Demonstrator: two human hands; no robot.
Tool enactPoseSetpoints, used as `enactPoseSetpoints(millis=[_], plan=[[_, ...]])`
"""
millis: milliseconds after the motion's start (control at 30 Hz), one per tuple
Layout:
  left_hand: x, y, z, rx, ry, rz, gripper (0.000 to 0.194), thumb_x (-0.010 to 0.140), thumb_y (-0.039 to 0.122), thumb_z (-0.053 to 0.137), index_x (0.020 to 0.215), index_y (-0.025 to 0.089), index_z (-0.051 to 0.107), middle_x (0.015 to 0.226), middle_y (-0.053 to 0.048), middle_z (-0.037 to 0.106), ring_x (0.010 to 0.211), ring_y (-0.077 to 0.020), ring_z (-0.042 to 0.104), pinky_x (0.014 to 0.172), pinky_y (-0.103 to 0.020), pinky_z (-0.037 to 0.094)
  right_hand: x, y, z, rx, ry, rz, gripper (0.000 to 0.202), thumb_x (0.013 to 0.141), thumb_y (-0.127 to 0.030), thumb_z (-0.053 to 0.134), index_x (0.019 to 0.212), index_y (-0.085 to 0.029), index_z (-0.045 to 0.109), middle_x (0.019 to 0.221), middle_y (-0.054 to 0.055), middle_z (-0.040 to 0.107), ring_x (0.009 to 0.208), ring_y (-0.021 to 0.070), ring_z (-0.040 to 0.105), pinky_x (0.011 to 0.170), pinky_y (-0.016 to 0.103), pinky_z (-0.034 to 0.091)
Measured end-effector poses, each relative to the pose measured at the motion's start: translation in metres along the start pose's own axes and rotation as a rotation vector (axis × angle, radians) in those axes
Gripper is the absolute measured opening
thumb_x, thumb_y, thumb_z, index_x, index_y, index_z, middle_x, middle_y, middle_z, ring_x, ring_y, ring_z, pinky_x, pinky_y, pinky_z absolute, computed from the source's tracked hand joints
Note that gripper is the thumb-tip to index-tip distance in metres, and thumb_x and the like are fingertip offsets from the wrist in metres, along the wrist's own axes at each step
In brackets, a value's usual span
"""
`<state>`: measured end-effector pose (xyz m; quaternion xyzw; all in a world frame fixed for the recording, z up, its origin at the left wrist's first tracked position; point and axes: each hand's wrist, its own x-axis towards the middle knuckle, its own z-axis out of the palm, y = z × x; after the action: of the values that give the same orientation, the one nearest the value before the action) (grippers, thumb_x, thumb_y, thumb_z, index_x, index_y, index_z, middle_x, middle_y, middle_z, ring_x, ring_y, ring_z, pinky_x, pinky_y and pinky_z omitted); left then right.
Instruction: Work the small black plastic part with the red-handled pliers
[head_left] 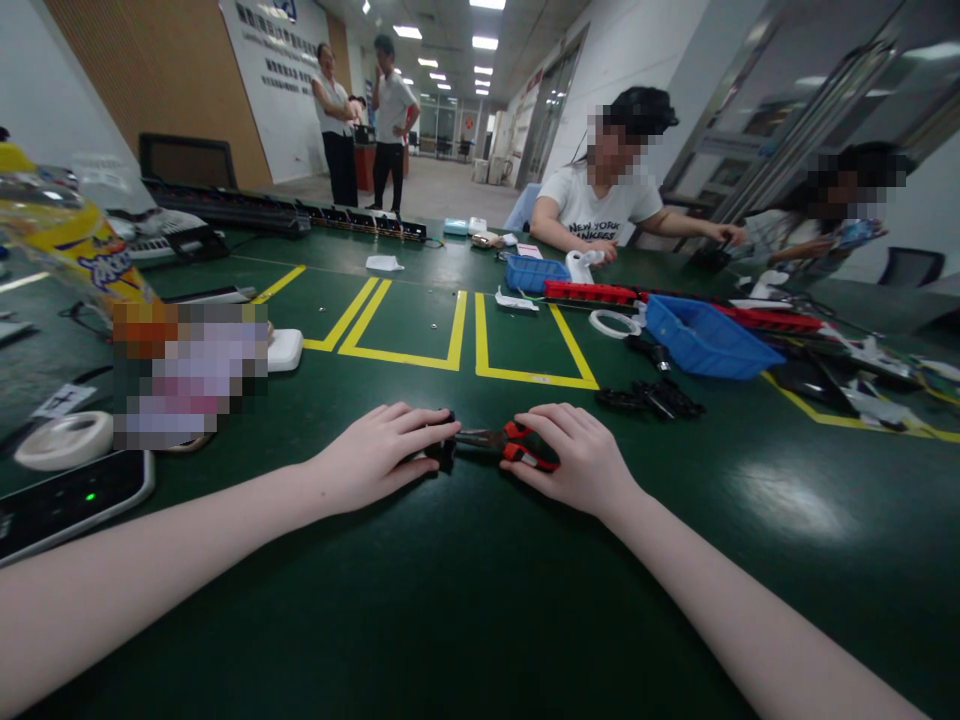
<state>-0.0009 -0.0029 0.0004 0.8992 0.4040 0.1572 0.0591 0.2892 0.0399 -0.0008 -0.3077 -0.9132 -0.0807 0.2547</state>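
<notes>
My left hand [390, 448] is closed on a small black part [447, 450], which the fingers partly cover. Pliers with red and black handles [531, 447] are in my right hand [577, 452], its fingers wrapped round the handles. The plier jaws point left and reach the black part between my hands; whether they grip it cannot be made out. Both hands are low over the green table [480, 600]. Several black parts [652, 398] lie in a pile to the right, beyond my right hand.
Yellow tape [405, 355] marks the table. Blue trays [709, 335] and red strips [592, 293] lie at the back right. A tape roll [64, 440], a phone [187, 380], a white case [286, 350] and a bottle [75, 240] are at left. A person [600, 190] sits opposite.
</notes>
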Motion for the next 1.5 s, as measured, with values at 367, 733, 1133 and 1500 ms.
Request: enactPoseSetpoints(millis=[367,733,1133,1500], plan=[[0.0001,-0.0009,0.0018,-0.003,0.002,-0.007,0.051,0.098,0.028,0.053,0.147,0.027,0.038,0.144,-0.007,0.050,0.116,-0.0247,0.055,0.098,-0.043,0.047,-0.0003,0.0005,0.0019,0.027,-0.010,0.016,0.042,0.081,-0.048,0.068,0.106,-0.014,0.064,0.099,0.014,0.069,0.086,0.0262,0.064,0.073,0.040,0.053],[0.0012,-0.0074,0.0058,-0.074,0.003,-0.015,0.054,0.096,0.038,0.056,0.145,0.025,0.038,0.144,-0.008,0.048,0.127,-0.0268,0.048,0.106,-0.046,0.043,-0.0001,0.0010,0.0015,0.033,-0.029,0.018,0.041,0.082,-0.048,0.068,0.107,-0.015,0.063,0.100,0.014,0.069,0.086,0.0260,0.064,0.073,0.040,0.054],[-0.0009,-0.0035,0.0054,-0.082,0.050,0.018,0.042,0.096,0.029,0.057,0.136,0.020,0.047,0.152,-0.010,0.039,0.144,-0.0279,0.031,0.115,-0.050,0.038,0.0006,0.0004,0.0012,0.026,-0.042,0.000,0.042,0.082,-0.047,0.067,0.107,-0.014,0.063,0.101,0.014,0.069,0.087,0.0264,0.065,0.073,0.041,0.053],[0.0006,-0.0035,0.0027,-0.224,0.010,-0.027,0.050,0.097,0.032,0.054,0.143,0.024,0.039,0.145,-0.009,0.049,0.131,-0.0250,0.049,0.110,-0.046,0.042,0.0004,0.0015,0.0019,0.038,-0.033,0.016,0.042,0.081,-0.048,0.068,0.108,-0.015,0.064,0.101,0.014,0.069,0.087,0.0265,0.065,0.073,0.041,0.053]])
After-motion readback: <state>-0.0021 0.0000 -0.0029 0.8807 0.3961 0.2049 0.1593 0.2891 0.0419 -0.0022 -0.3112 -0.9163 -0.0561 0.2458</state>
